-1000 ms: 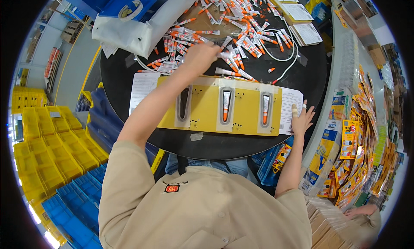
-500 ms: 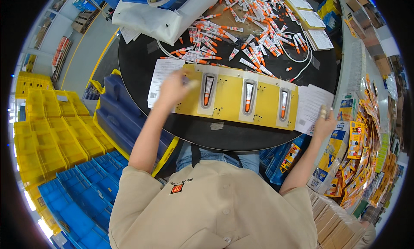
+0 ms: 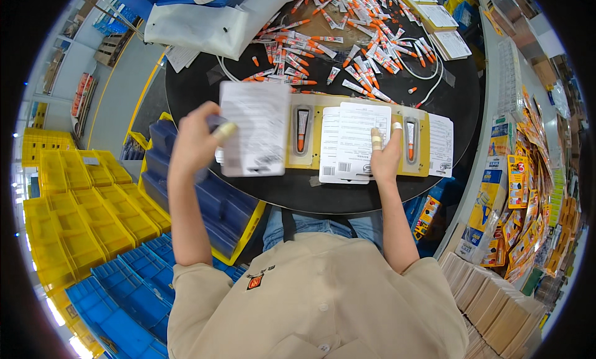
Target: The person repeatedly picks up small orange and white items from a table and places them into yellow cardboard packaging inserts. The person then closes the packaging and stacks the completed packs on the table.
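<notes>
My left hand (image 3: 198, 135) pinches a white printed card (image 3: 256, 130), blurred by motion, over the left end of a long yellow board (image 3: 424, 124). My right hand (image 3: 387, 157) grips a few white printed cards (image 3: 354, 138) that lie over the middle of the board. Tape wraps some fingertips. Two white tubes with orange caps lie in clear blisters on the board, one left of middle (image 3: 302, 130) and one near the right end (image 3: 410, 140). The middle blister is hidden under the cards. More printed cards (image 3: 441, 146) lie at the board's right end.
Many loose orange-capped tubes (image 3: 295, 51) and a white cable (image 3: 428, 95) lie across the round black table (image 3: 298, 197). A white bag (image 3: 192, 30) stands far left. Yellow crates (image 3: 81, 204) and blue crates (image 3: 124, 290) are stacked left; packaged goods (image 3: 515, 185) and cardboard (image 3: 490, 297) stand right.
My right hand has come in from the board's right end to its middle, now with cards over the middle blister. My left hand has moved left and lifted a card over the board's left end.
</notes>
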Demonstrator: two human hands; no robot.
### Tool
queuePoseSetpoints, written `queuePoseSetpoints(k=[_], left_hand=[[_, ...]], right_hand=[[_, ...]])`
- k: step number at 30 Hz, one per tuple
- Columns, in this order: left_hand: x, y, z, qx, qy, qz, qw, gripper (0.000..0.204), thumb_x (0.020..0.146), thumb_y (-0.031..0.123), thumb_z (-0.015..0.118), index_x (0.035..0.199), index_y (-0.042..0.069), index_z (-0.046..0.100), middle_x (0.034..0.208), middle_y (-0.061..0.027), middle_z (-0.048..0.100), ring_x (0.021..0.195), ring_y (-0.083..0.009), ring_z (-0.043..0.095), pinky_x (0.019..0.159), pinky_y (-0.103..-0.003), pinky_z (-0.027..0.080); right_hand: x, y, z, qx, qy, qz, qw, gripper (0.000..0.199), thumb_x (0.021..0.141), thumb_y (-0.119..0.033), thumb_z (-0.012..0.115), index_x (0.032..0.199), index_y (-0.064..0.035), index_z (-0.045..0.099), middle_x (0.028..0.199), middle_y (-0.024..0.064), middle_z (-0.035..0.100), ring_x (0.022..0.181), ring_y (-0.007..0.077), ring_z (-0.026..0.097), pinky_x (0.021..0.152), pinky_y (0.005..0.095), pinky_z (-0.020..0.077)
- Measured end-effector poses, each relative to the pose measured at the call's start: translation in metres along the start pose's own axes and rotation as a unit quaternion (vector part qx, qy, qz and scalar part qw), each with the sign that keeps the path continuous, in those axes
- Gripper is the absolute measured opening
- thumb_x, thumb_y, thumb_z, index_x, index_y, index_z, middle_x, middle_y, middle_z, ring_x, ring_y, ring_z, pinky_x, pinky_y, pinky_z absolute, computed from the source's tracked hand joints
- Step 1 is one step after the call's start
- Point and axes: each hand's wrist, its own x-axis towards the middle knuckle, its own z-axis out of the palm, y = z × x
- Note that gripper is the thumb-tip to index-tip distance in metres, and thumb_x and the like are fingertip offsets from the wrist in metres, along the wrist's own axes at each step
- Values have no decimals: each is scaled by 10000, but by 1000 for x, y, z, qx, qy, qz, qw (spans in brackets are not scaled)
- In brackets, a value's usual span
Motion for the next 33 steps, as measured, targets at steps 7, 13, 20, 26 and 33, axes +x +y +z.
queuePoseSetpoints(k=[7, 13, 20, 26, 33], left_hand=[[2, 7, 103, 93, 33, 78, 992, 614, 758, 300, 732, 1296, 120, 495, 1288, -236, 472, 764, -363, 657, 684, -388, 536], [10, 37, 122, 241, -196, 65, 948, 708, 786, 338, 697, 1418, 224, 398, 1496, -289, 171, 867, -388, 664, 734, -398, 554], [-15, 87, 142, 73, -201, 188, 959, 601, 831, 313, 649, 1367, 117, 459, 1528, -197, 178, 907, -399, 647, 804, -435, 533], [-6, 83, 156, 135, -285, 152, 937, 562, 881, 334, 560, 1332, 27, 424, 1497, -260, 203, 1064, -425, 576, 895, -456, 482], [7, 53, 106, 7, -55, 121, 991, 541, 844, 241, 619, 1301, -6, 470, 1423, -238, 367, 1159, -420, 510, 966, -417, 433]], right_hand=[[19, 31, -69, -247, -35, 30, 968, 413, 887, -87, 516, 1299, -87, 547, 1304, 189, 498, 1255, 358, 423, 1008, 423, 370], [42, 74, -63, -403, -78, -118, 904, 449, 922, -238, 466, 1367, -185, 482, 1469, 183, 289, 1405, 401, 146, 1070, 659, 115], [150, 250, -158, -227, 148, 328, 905, 635, 959, -538, 303, 1208, -4, 541, 1250, 264, 532, 1157, 438, 501, 934, 492, 417], [76, 262, -138, -232, 187, 314, 902, 668, 966, -527, 278, 1051, 61, 583, 1078, 328, 591, 1058, 487, 532, 899, 528, 419], [-123, 117, -57, 69, 55, 415, 905, 485, 999, -408, 380, 1108, 48, 503, 823, 214, 631, 589, 272, 619, 576, 365, 523]])
